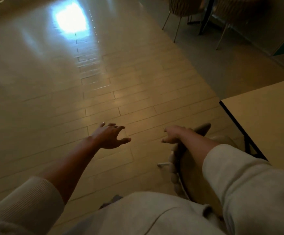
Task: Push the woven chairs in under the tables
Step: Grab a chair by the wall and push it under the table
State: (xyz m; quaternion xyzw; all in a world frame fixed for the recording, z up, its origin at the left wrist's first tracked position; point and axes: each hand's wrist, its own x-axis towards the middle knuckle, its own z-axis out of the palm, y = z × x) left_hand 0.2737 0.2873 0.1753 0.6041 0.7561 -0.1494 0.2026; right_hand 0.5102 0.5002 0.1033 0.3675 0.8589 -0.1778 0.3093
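Observation:
A woven chair (185,168) stands low at the right, partly under a pale table (263,119) with a dark edge; my right forearm hides much of its back. My right hand (173,134) hovers over the chair's near rim with loosely spread fingers, gripping nothing that I can see. Over bare floor to the chair's left, my left hand (110,135) is stretched forward with fingers spread, touching nothing. At the far top right, two more woven chairs (180,5) (232,12) stand around a dark table leg (205,16).
Glossy plank floor (70,99) stretches ahead and left, with a bright window glare (70,19). A grey floor strip (214,56) runs along the right toward the far chairs. My light sweater fills the bottom of the view.

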